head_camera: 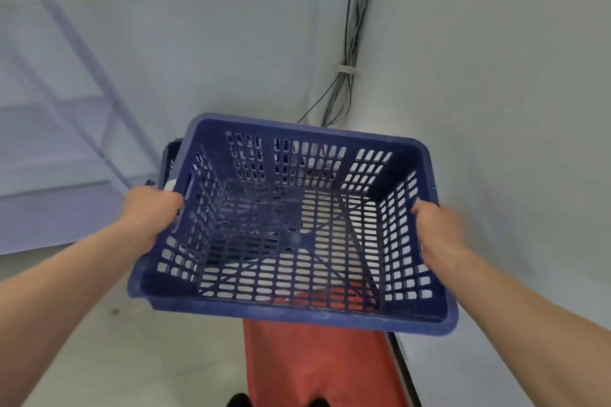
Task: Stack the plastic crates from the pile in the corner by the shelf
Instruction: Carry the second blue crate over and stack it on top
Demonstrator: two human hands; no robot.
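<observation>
So we've got the blue crate (pixel 291 225) up in the air, dead centre of the frame, mouth facing up at us and the far edge tipped a bit higher than the near one; our guess is that's just how it sits when we carry it at waist height, and keeping it open side up means it can drop straight into or onto another one. Both hands are on the short ends, which makes sense for a wide, light, holey thing like this; a hold on each side keeps it level and stops it swinging.

Left hand (pixel 150 211) is at the middle left of the frame, fingers curled round the rim right by the handle slot, thumb side on top; that's a proper closed hold on the crate, not just a push. Right hand (pixel 433 225) is at the middle right, wrapped over the opposite rim; we can't see the fingertips since they go under the edge, but it's clearly clamped on too.

Behind the crate's left corner, a sliver of another dark crate (pixel 170 158) pokes out, so that's probably the pile or the stack; hard to tell which. The shelf (pixel 82 53) is blurry in the upper left; cables (pixel 347 76) run down the wall corner at the top centre; something red (pixel 314 360) sits on the floor under the crate at the bottom centre, can't say what it is.
</observation>
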